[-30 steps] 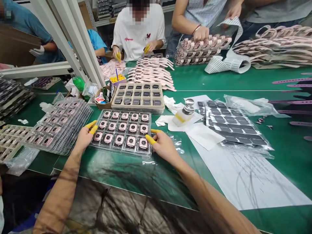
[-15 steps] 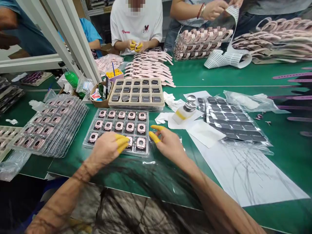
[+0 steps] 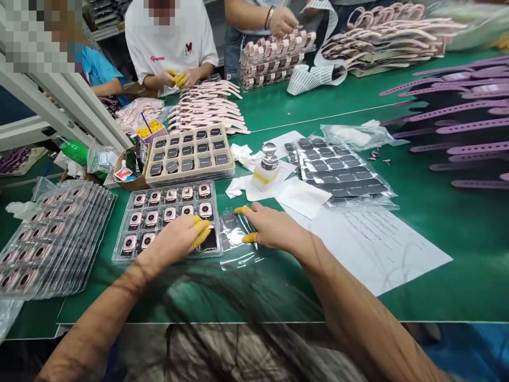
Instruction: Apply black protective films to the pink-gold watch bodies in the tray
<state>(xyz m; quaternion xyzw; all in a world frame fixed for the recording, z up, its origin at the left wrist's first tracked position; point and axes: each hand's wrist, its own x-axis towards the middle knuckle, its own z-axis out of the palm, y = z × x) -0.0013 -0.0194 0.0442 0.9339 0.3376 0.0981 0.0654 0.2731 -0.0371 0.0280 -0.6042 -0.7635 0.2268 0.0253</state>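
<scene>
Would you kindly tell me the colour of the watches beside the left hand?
The watches are pink with black centres, clearest in the head view.

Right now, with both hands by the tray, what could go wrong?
The left hand reaches over the clear tray, so it might nudge the pink watch cases in the near row. The right hand is at the thin plastic sheet beside the tray, which could crease or slide. The pump bottle stands just beyond that hand and might tip if bumped.
</scene>
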